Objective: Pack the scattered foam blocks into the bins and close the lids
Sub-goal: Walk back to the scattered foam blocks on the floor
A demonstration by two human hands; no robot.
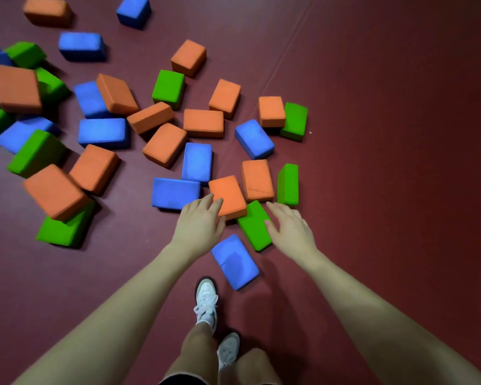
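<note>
Orange, blue and green foam blocks lie scattered over the dark red floor mat [372, 134]. My left hand [199, 220] reaches out with straight fingers, its tips at the near-left edge of an orange block [229, 194]. That orange block leans on a green block [254, 226]. My right hand [289, 226] is spread open beside the green block, thumb against its right side. A blue block [235, 261] lies between my forearms. No bin is in view.
The densest pile of blocks is at the left [39, 134]. An upright green block [288, 184] stands just beyond my right hand. My two feet in white shoes [206, 301] stand below the hands. A seam in the mat [278, 68] runs diagonally.
</note>
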